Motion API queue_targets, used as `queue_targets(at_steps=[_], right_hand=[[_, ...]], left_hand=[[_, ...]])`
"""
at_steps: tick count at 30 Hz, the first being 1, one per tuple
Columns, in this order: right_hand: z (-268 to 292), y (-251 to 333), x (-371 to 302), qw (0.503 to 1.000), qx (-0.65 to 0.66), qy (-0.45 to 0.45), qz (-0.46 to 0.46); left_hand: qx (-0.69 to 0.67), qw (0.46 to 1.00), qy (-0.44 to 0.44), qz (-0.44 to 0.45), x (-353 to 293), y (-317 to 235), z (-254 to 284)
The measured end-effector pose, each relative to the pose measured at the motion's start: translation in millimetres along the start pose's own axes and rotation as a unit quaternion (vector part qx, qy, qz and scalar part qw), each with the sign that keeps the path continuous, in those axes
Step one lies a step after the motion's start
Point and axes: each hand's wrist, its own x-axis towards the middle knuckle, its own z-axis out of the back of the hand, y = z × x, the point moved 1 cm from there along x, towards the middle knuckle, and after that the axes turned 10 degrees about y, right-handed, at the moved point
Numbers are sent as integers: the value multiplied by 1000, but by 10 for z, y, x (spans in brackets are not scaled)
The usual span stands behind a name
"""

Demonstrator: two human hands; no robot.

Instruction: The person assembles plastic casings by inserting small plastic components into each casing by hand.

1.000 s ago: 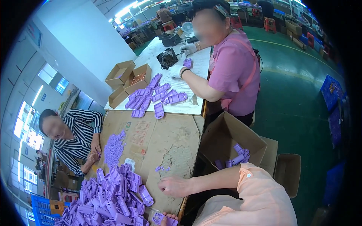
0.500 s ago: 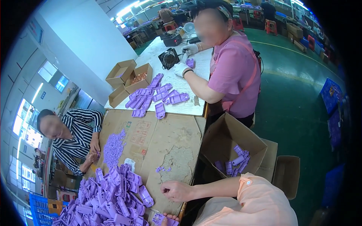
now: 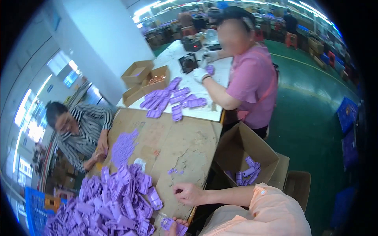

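At the lower edge, my left hand [image 3: 172,231] grips a purple plastic casing [image 3: 179,228], thumb over it and fingertips around its far side. My right hand [image 3: 189,194] is above the cardboard-covered table edge, its fingers curled together; whatever they hold, if anything, is hidden. A few small purple pieces [image 3: 175,172] lie on the cardboard just beyond the right hand. To the left rises a big heap of purple casings [image 3: 114,200], and behind it spreads a pile of tiny purple parts [image 3: 124,147].
An open carton [image 3: 248,145] holding several casings stands right of the table. Across the table, a person in a striped shirt [image 3: 84,129] handles something small. Another in pink [image 3: 254,78] works with gloves near a small black fan [image 3: 188,63]. Small boxes [image 3: 138,71] stand beyond.
The view has shifted, so the table and people appear farther right. Both my hands keep nearly the same posture, the casing still in the left. The striped-shirt person's head is turned differently.
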Motion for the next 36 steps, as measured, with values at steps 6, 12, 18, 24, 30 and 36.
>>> queue_targets(at_steps=[6,12,18,24,30,36], right_hand=[[-173,200,140,995,-50,76,-42],[-128,399,-72,990,-95,104,2],[-200,224,-154,964,20,241,-112],[-280,51,-150,962,17,231,-143],[-285,412,-44,974,-45,198,-97],[-194,554,-68,971,30,184,-148]], left_hand=[[145,971,150,-113,140,203,530],[-77,976,198,-51,244,353,310],[-50,976,171,-127,-72,113,236],[-88,961,209,-157,110,225,207],[-47,962,191,-187,438,514,235],[-123,960,197,-156,200,291,183]])
